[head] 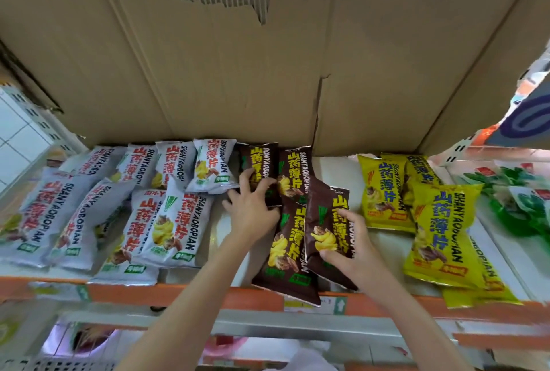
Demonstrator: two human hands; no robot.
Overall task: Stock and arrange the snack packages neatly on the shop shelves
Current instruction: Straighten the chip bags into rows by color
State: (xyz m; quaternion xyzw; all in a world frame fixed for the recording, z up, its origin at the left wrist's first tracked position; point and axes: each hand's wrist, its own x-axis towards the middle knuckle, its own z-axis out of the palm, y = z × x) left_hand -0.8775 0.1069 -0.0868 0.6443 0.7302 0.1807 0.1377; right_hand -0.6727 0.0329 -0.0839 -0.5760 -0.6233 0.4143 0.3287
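Several brown snack packs lie in the middle of the white shelf [336, 171]. My left hand [253, 207] grips the back brown pack [262, 162] at its lower edge, fingers curled over it. My right hand [351, 239] holds the front right brown pack [324, 222] by its lower part, thumb and fingers pinching it. Another brown pack [285, 251] lies under it and overhangs the shelf's front. Several white packs [166, 222] fill the left side, and several yellow packs [437, 222] lie to the right.
A big cardboard box [268, 58] with a torn top hangs over the back of the shelf. The shelf has an orange front rail [178, 293]. Green packs [523, 201] lie at the far right. A lower shelf shows below.
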